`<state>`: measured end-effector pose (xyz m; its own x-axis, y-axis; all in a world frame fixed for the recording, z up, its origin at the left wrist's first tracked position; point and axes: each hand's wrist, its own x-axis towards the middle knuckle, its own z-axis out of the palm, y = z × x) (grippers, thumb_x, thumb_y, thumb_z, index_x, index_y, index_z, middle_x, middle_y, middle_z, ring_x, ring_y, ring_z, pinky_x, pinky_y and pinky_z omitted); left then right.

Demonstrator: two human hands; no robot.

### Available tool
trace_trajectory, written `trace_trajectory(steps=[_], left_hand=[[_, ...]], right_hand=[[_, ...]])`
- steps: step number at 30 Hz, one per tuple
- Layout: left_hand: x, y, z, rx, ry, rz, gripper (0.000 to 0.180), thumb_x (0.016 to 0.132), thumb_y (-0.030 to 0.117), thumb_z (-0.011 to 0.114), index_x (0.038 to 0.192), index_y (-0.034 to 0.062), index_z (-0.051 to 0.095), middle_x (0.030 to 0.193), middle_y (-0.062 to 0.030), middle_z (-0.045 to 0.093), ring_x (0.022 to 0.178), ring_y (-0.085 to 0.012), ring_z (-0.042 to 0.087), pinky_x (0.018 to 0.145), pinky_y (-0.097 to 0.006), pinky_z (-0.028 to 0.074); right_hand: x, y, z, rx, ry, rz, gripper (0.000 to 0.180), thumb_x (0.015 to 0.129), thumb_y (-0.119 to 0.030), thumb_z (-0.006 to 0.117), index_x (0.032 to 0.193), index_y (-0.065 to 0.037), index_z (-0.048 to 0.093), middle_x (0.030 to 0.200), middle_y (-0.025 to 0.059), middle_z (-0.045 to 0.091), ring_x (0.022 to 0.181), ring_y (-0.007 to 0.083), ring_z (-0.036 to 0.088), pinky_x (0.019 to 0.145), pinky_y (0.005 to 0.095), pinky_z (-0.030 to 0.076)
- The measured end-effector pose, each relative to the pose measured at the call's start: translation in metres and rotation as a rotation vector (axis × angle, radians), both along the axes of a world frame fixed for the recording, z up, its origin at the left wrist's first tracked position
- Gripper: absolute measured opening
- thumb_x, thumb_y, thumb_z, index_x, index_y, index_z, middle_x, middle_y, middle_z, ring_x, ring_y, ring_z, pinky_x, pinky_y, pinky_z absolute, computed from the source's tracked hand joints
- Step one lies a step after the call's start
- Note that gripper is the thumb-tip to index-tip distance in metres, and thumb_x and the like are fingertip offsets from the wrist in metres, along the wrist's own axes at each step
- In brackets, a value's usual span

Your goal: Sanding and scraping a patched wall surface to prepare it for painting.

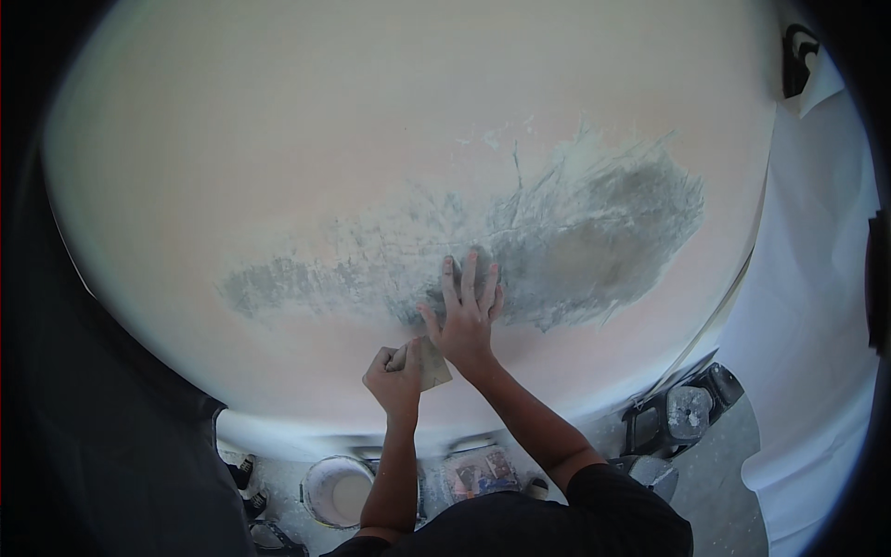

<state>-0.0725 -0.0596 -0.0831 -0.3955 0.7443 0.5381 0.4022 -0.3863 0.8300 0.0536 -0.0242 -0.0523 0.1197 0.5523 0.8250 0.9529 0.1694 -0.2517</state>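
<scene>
My right hand (470, 320) lies with its fingers spread on a pale, pinkish-white wall-like surface (325, 139). Its fingertips touch the lower middle of a long, rough grey patch (603, 251), streaked with white scratches. Just below and to the left, my left hand (399, 369) is closed around a thin, tan, square-cornered sheet (434, 365). Whether that sheet is sandpaper or a flat spreader I cannot tell. Its free corner sticks out to the right, under my right wrist.
Along the bottom edge stand a white bucket (348, 492) and a box of mixed items (480, 472). A dusty black step stool (682, 413) is at the lower right. White sheeting (812, 278) hangs on the right, dark cloth (111, 399) on the left.
</scene>
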Motion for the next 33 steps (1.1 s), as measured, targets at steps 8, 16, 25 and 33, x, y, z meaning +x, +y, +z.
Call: trace_trajectory(steps=[8, 16, 25, 33], left_hand=[[-0.039, 0.005, -0.005, -0.059, -0.095, 0.029, 0.037, 0.083, 0.023, 0.083, 0.067, -0.0013, 0.061, 0.060, -0.0033, 0.060, 0.058, -0.0079, 0.054, 0.056, -0.028, 0.048], [-0.042, 0.007, -0.009, -0.065, -0.123, -0.038, 0.033, 0.084, 0.022, 0.083, 0.069, 0.0004, 0.063, 0.064, -0.0028, 0.062, 0.060, -0.0080, 0.054, 0.056, -0.027, 0.047], [-0.056, -0.002, -0.008, -0.033, -0.234, -0.050, 0.037, 0.084, 0.023, 0.083, 0.068, -0.0003, 0.060, 0.063, -0.0037, 0.062, 0.060, -0.0079, 0.055, 0.057, -0.026, 0.048], [-0.045, -0.012, -0.001, -0.056, -0.293, -0.091, 0.036, 0.084, 0.023, 0.083, 0.068, -0.0001, 0.060, 0.064, -0.0037, 0.062, 0.060, -0.0081, 0.054, 0.058, -0.026, 0.048]], right_hand=[[0.023, 0.010, -0.005, 0.057, 0.159, -0.067, 0.075, 0.094, -0.050, 0.058, 0.153, -0.008, 0.039, 0.162, 0.0218, 0.025, 0.147, 0.0510, 0.018, 0.111, 0.0683, 0.018], [0.051, 0.022, -0.014, 0.039, -0.062, 0.102, 0.077, 0.092, -0.046, 0.062, 0.151, -0.003, 0.041, 0.158, 0.0260, 0.032, 0.145, 0.0502, 0.027, 0.117, 0.0618, 0.018], [0.189, 0.034, -0.010, 0.441, 0.293, -0.246, 0.071, 0.099, -0.041, 0.046, 0.155, -0.001, 0.031, 0.162, 0.0295, 0.019, 0.149, 0.0495, 0.016, 0.120, 0.0585, 0.011], [0.087, 0.050, -0.028, 0.361, 0.264, -0.208, 0.084, 0.098, -0.040, 0.047, 0.151, 0.017, 0.015, 0.156, 0.0430, 0.007, 0.148, 0.0550, 0.005, 0.116, 0.0683, 0.003]])
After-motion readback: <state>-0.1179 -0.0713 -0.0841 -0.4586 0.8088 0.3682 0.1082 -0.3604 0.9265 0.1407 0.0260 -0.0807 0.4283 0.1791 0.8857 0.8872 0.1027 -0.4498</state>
